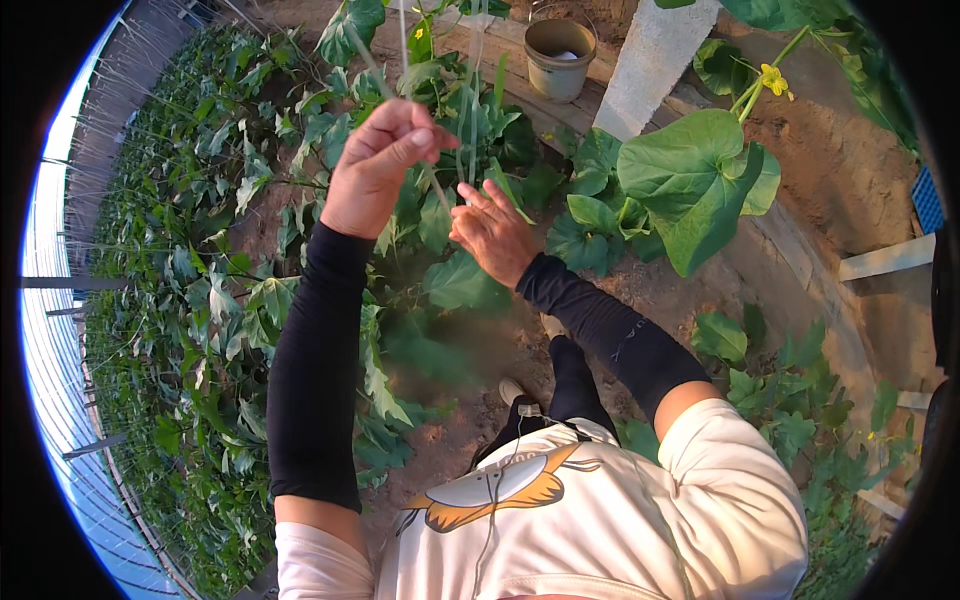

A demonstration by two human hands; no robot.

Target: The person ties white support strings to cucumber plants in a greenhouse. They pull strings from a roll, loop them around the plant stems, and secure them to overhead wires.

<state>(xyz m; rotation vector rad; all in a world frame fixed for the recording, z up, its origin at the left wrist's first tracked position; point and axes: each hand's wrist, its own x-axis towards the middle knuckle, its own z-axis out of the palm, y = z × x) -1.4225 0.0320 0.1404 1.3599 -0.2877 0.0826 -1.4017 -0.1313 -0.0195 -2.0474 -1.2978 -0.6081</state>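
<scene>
My left hand point(386, 161) is raised in front of me, its thumb and fingers closed on a pale translucent strip of twine point(437, 184). The strip slants down from the upper left, past that hand, to my right hand point(495, 232). The thumb and index finger of my right hand pinch its lower part, and the other fingers stand apart. More pale strings point(472, 97) hang close behind my hands. Large green leaves lie below and around them. A broad-leaved vine point(686, 169) with a yellow flower point(773, 79) is to the right of my right hand.
Dense leafy plants point(202, 300) fill the left side beside the bright curved greenhouse wall point(52, 247). A bucket point(559, 64) stands ahead by a pale slab point(652, 60). A blue crate point(928, 199) is at the far right. My feet are on bare soil between plants.
</scene>
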